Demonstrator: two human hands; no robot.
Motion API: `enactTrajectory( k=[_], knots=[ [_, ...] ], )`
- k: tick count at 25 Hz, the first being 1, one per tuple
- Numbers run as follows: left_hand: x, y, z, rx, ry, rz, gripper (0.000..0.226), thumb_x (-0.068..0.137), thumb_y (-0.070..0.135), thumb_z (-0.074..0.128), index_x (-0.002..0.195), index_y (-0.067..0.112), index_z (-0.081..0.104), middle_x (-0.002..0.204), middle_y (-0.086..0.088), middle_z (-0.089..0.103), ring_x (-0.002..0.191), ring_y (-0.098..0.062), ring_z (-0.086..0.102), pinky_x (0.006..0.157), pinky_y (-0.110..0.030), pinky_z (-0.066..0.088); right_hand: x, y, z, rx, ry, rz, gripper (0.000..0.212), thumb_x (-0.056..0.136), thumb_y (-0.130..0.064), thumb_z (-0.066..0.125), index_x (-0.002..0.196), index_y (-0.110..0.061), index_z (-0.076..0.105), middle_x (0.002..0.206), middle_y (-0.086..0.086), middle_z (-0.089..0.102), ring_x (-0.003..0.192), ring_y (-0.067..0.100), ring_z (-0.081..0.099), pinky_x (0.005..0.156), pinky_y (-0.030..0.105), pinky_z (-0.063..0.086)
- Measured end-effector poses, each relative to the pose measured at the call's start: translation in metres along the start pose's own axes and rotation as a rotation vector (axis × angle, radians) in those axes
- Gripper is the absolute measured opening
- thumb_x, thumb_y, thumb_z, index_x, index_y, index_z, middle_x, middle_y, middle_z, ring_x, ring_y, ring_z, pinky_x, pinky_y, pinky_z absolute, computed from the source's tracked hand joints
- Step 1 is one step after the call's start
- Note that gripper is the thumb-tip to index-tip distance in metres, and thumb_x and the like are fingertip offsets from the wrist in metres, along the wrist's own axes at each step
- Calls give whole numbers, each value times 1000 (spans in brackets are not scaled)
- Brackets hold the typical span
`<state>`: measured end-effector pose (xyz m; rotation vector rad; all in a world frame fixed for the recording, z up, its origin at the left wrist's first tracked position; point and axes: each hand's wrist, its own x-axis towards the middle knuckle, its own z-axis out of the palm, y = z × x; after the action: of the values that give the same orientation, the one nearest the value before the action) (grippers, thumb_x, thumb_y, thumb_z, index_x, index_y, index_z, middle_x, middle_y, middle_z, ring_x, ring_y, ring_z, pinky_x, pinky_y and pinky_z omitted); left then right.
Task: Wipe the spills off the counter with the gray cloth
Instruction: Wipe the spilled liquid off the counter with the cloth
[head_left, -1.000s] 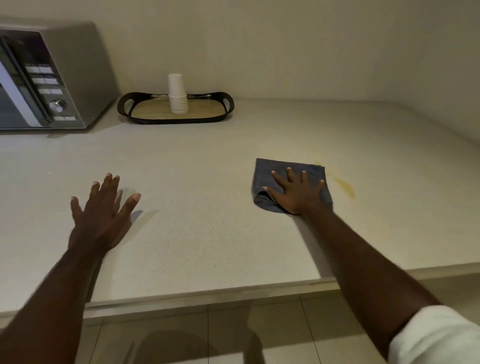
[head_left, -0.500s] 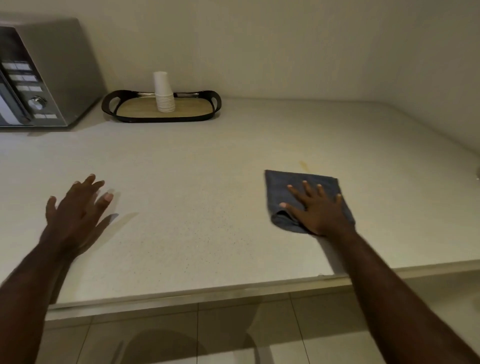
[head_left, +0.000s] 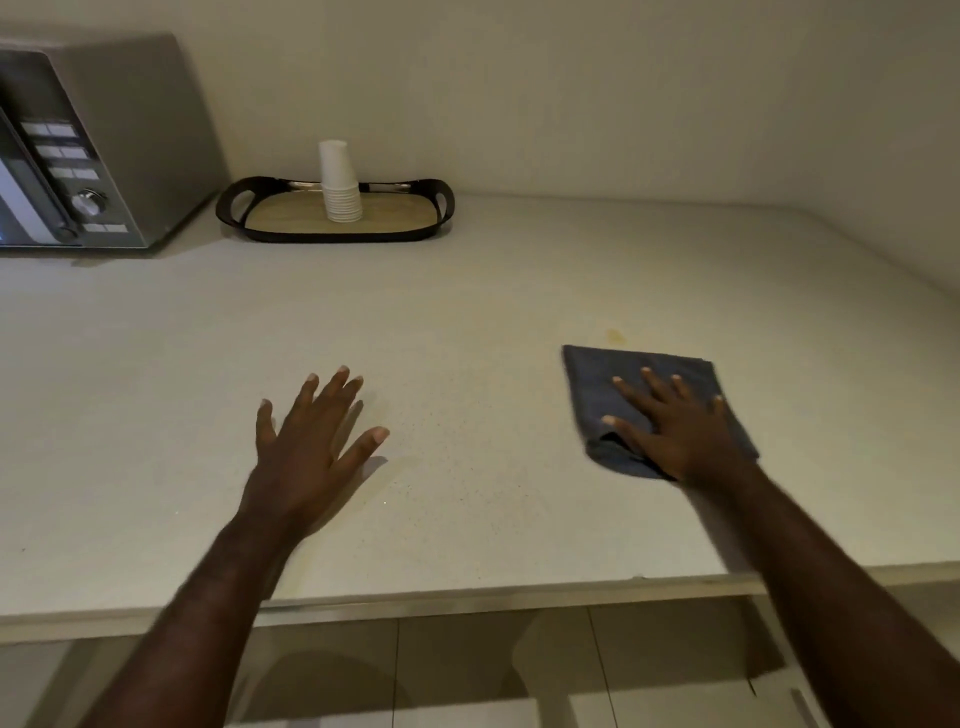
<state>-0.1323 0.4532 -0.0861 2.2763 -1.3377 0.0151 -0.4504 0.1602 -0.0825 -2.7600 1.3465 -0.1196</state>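
The folded gray cloth (head_left: 608, 379) lies flat on the pale counter (head_left: 467, 322), right of centre. My right hand (head_left: 675, 426) presses down on it with fingers spread, covering its near half. A small yellowish spill mark (head_left: 616, 336) shows on the counter just beyond the cloth's far edge. My left hand (head_left: 306, 447) rests flat on the bare counter to the left, fingers apart, holding nothing.
A silver microwave (head_left: 93, 145) stands at the back left. Beside it a black-rimmed tray (head_left: 439, 208) holds a stack of white paper cups (head_left: 340, 182). The counter's front edge (head_left: 467, 597) runs below my wrists, with tiled floor beneath.
My right hand slid the cloth to the right and nearer, over the yellow streak. Only a small mark shows beyond the cloth now. My left hand stays flat on the counter.
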Motion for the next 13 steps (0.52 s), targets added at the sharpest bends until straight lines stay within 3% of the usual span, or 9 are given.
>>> enactTrajectory(
  k=[3,7,9,13],
  knots=[
    [0,5,-2,7,3,-13,81,80,82,14,149,38,17,158,22,5,145,2,-6,118,-50,-11,40,27,-14,18,-59,149,88,67,-90,8,147,-52,9,164,-5,7,149,34,9,110,72,11],
    [-2,10,-3,-25,33,-30,80,81,81,18,148,37,23,159,20,12,144,5,-4,119,-48,-7,101,-19,-19,119,-102,199,100,57,-96,3,147,-51,9,164,-2,5,148,42,2,108,76,5],
    [-2,11,-5,-34,37,-42,80,80,81,18,147,38,23,159,19,12,144,5,-4,120,-49,-6,119,-63,-15,133,-110,119,93,66,-94,10,148,-49,10,164,-1,5,148,44,2,106,78,5],
    [-4,15,-8,-63,30,-73,83,77,83,15,148,39,21,159,20,10,145,4,-3,120,-50,-5,104,-142,8,63,-84,-224,84,72,-89,14,147,-51,9,164,-4,6,148,41,5,107,77,3]
  ],
)
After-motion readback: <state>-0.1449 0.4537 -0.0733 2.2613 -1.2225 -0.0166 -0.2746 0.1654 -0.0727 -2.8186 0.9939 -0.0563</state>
